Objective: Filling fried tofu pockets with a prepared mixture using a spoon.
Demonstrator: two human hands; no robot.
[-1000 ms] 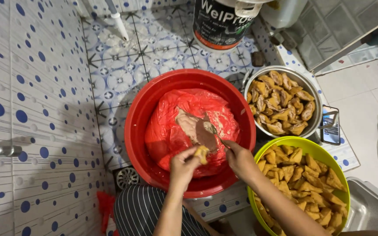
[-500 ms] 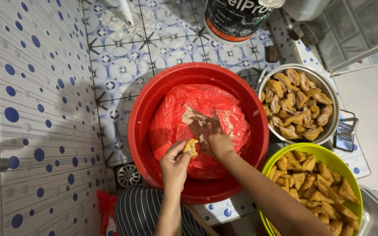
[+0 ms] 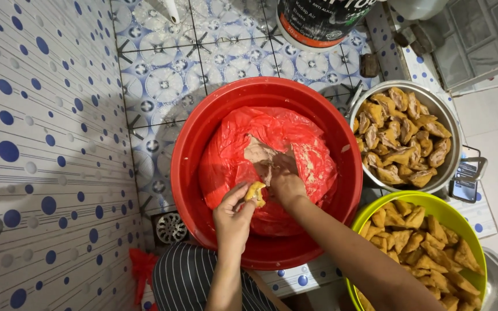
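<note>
The red basin (image 3: 203,144) is holding a red bag (image 3: 295,138) of pale filling; fried tofu is filling the metal bowl (image 3: 453,144) at two o'clock and the green bowl (image 3: 474,230) at four. My left hand (image 3: 233,222) is pinching a tofu piece (image 3: 255,193) — my right hand (image 3: 286,181), above the bag earlier, is now digging in, its grip hidden.

A home wash area used for cooking: patterned floor tiles (image 3: 203,63), dotted wall tiles (image 3: 41,144), a floor drain (image 3: 171,228), food-filled basins (image 3: 353,173).
</note>
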